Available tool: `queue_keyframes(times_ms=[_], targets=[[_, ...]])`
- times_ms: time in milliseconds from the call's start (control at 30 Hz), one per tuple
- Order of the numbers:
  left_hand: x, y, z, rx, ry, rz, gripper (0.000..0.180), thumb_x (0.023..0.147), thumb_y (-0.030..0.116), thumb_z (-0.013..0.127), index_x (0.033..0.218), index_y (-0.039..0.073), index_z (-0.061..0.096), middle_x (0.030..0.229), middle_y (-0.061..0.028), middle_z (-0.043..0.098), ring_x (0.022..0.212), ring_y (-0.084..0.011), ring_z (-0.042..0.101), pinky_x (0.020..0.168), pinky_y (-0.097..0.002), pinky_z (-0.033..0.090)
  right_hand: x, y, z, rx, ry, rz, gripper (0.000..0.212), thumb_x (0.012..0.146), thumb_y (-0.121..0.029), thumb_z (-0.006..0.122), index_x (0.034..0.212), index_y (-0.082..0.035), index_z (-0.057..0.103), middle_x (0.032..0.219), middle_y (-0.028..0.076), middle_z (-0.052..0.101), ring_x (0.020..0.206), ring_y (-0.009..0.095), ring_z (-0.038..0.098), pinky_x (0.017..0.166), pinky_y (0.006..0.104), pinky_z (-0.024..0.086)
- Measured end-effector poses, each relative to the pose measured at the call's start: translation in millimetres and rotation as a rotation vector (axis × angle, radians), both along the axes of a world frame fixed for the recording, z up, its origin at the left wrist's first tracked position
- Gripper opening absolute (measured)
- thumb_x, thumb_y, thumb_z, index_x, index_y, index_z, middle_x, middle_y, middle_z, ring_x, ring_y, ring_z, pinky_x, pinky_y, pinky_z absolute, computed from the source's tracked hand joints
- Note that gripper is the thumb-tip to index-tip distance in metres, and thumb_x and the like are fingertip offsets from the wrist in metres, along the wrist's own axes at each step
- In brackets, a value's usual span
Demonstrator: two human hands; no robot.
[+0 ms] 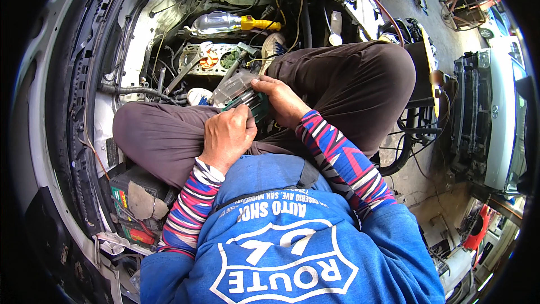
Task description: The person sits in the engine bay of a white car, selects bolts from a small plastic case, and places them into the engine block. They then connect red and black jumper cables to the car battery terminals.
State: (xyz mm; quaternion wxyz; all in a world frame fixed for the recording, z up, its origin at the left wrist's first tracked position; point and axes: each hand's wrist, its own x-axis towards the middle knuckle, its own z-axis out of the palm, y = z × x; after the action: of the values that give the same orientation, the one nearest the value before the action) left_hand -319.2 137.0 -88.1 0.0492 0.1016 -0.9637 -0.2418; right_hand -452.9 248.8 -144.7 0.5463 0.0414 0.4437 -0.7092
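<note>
The fingers (243,114) of the left hand (228,138) are curled shut over the near end of a small green case with a clear hinged lid (241,97), gripping it from the person's side, while the right hand (281,100) comes in from the right with its fingers laid along the case's far edge, thumb pointing toward the lid; whether that hand truly clamps the case or only steadies it cannot be told. The case sits in the person's lap, between the two folded knees in brown trousers (349,79), and its long axis runs from lower right to upper left, the clear lid tilted up and away toward the open engine bay (214,59). Both hands touch it, the left one covering more of it. Just beyond the lid lie the exposed engine top and a clear bottle with a yellow cap (228,22), well apart from the hands. To the left the curved edge of the car body (84,79) closes in, and a battery (132,205) sits low on that side beside the left elbow. Open room is mainly upward and forward over the lap; the knees hem the hands in on either side.
</note>
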Motion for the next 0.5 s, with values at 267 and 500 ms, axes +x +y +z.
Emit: queue_keyframes(times_ms=[267, 500], targets=[[2.6, -0.5, 6.1, 0.103, 0.039, 0.022, 0.013, 0.082, 0.015, 0.075, 0.09, 0.007, 0.068, 0.066, -0.0106, 0.063, 0.06, -0.0322, 0.065, 0.058, -0.0453, 0.049, 0.0, 0.5, 6.1, 0.002, -0.013, -0.027, 0.027, 0.104, -0.021, 0.054, 0.12, -0.001, 0.062, 0.103, 0.01, 0.072, 0.088, 0.019, 0.07, 0.079, 0.0355, 0.056], [1.5, -0.9, 7.8, 0.227, 0.104, 0.08, 0.009, 0.085, 0.008, 0.073, 0.093, 0.005, 0.07, 0.063, -0.0081, 0.059, 0.054, -0.0221, 0.06, 0.053, -0.0372, 0.046, -0.2, 0.9, 9.2, -0.018, -0.025, -0.024, 0.026, 0.104, -0.022, 0.055, 0.119, -0.002, 0.062, 0.104, 0.009, 0.071, 0.091, 0.019, 0.07, 0.08, 0.0352, 0.055]])
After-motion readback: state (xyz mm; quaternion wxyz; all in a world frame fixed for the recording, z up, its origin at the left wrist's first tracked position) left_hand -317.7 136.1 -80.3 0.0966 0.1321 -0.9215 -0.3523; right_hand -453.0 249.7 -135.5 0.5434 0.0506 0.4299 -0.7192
